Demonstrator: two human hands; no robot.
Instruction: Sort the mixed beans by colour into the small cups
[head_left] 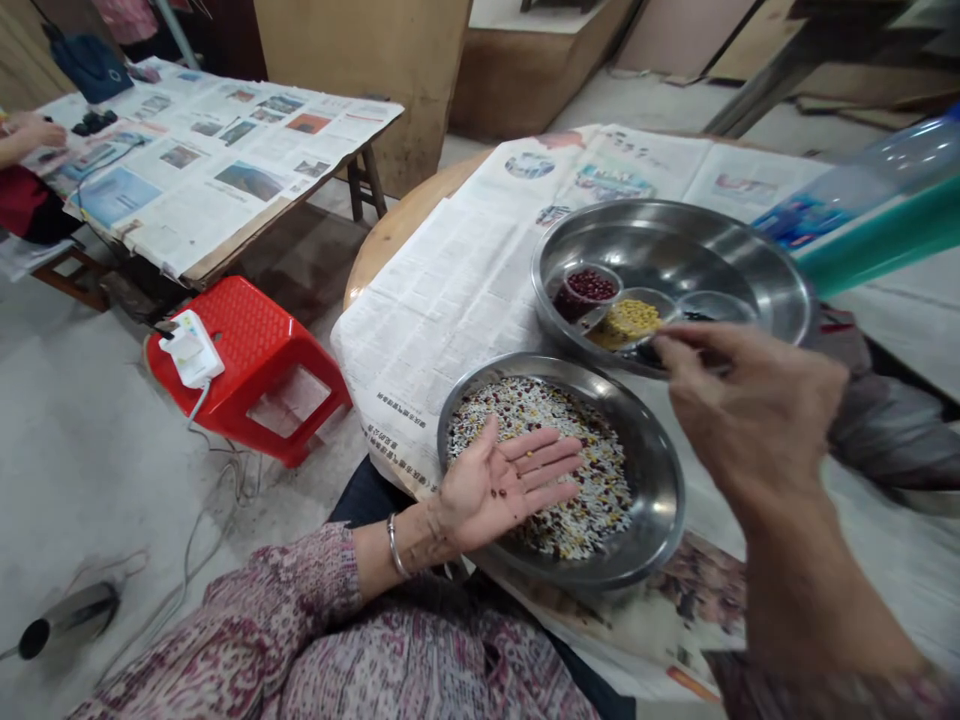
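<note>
A few dark beans and a yellow grain (498, 492) are lying on the upturned palm of the left hand (480, 485), which is spread open with its fingers fanned, hovering over a mix of white rice, red beans and yellow grains (600, 480). That mix is filling a steel bowl (660, 500) directly beneath the hand, and a metal bangle (391, 545) is circling the wrist just behind it. Ahead of the left hand and beside the mix, a larger steel bowl (675, 240) is holding a round divided dish (626, 315) with red beans (589, 290), yellow grains (626, 322) and dark seeds (697, 316) in separate compartments. The right hand (750, 400) is reaching over that dish, its fingers curled and drawn together above the dark seeds; its back is hiding the fingertips, so I cannot tell whether they are pinching anything. Beyond the right hand, a plastic bottle (885, 180) is lying at the frame's edge. Both bowls are sitting on newspaper (450, 300) spread over a round wooden table (405, 225). Left of the left hand, a red plastic stool (247, 350) is carrying a white power adapter (191, 348), and farther off, a co-worker's hand (37, 130) is resting on a newspaper-covered table (225, 150).
</note>
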